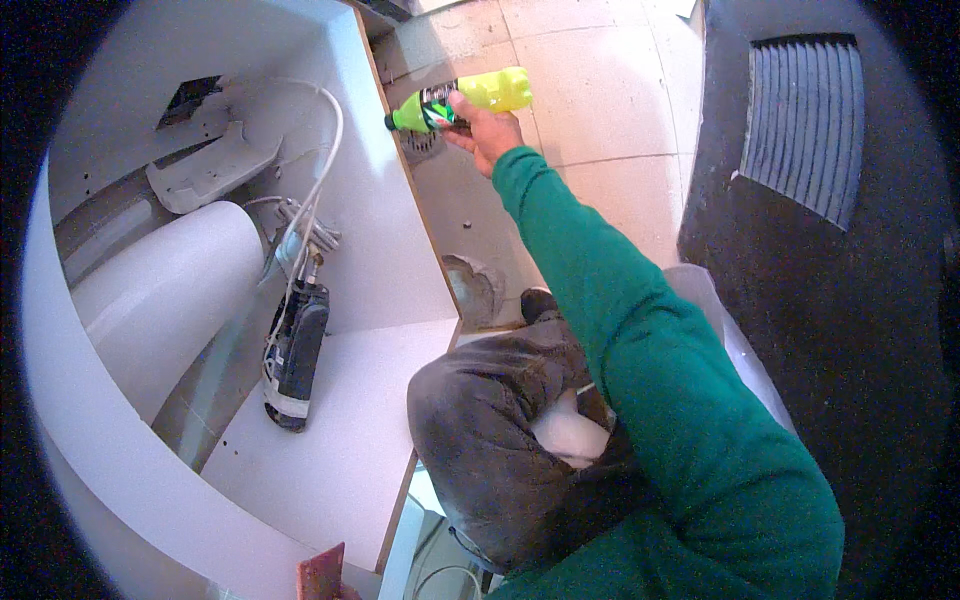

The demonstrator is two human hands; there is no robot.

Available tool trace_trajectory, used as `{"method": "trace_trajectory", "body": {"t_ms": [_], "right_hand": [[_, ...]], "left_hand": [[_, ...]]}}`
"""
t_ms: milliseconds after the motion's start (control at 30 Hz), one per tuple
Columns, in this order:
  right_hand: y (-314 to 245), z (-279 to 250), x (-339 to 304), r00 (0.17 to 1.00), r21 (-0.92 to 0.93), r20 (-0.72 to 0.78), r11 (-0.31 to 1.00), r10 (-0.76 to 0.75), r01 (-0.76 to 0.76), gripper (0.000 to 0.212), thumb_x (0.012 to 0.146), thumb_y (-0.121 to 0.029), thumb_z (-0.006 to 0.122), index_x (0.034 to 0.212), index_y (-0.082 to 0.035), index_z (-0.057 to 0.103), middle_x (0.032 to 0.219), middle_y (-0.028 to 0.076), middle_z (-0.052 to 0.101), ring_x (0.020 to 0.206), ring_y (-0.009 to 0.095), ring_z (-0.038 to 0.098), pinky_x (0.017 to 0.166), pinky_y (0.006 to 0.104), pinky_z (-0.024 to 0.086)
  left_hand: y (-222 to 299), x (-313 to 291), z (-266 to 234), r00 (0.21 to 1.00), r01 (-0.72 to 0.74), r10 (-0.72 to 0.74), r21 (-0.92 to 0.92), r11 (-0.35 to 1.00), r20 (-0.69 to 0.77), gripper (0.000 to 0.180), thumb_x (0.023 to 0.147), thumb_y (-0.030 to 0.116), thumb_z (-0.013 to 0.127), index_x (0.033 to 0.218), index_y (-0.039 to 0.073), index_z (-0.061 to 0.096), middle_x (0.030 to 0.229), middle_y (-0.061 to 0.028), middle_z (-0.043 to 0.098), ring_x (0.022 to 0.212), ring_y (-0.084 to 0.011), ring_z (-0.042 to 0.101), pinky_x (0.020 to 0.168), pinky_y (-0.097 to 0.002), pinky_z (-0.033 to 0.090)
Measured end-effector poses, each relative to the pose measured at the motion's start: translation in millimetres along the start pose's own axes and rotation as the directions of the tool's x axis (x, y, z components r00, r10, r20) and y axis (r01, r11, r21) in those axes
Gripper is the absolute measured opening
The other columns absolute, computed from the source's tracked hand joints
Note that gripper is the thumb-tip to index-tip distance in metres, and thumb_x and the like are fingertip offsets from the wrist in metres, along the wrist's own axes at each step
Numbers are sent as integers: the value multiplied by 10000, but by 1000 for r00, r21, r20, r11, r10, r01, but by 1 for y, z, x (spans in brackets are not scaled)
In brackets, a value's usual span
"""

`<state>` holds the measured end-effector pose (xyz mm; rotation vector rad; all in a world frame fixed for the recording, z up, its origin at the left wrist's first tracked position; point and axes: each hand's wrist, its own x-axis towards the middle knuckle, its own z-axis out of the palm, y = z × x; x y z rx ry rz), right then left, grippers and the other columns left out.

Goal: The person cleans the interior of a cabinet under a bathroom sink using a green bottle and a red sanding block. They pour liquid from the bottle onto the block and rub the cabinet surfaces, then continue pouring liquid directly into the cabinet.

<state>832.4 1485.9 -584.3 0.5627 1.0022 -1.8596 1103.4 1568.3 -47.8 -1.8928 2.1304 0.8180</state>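
My right hand (488, 137), at the end of a green sleeve, is closed round a plastic drink bottle (500, 88) near the top of the view. The bottle is bright yellow-green with a dark label and a dark cap. It lies nearly level in the grip, its neck pointing left toward the edge of a white cabinet panel (375, 200) and its base pointing right. Below the bottle's neck is a round floor drain (420, 142), partly hidden by it. My left hand is out of view.
Inside the white cabinet, a black cylinder (297, 360) with pale tubing (330, 150) stands beside a large white rounded pipe (180, 280). A dark panel with a slatted vent (803, 125) stands right. Tiled floor (600, 90) lies ahead. A reddish piece (320, 572) shows at the bottom.
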Motion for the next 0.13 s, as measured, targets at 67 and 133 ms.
{"method": "trace_trajectory", "body": {"t_ms": [67, 133], "right_hand": [[13, -20, -31, 1000, -37, 31, 999, 5, -4, 348, 901, -212, 740, 1152, -11, 606, 1033, 103, 688, 817, 239, 720, 640, 351, 621], [25, -44, -56, 997, -96, 6, 992, 82, -81, 332, 927, -202, 706, 1181, -19, 594, 1042, 104, 689, 838, 246, 720, 653, 364, 623]], "left_hand": [[0, -5, -11, 986, 113, -148, 342, 933, 76, 359, 993, 295, 618, 1177, -12, 643, 1057, -132, 686, 909, -213, 638, 764, -356, 516], [-4, -10, -25, 969, 137, -220, 506, 851, 108, 381, 986, 298, 628, 1207, -12, 638, 1103, -156, 695, 944, -226, 651, 790, -359, 525]]}}
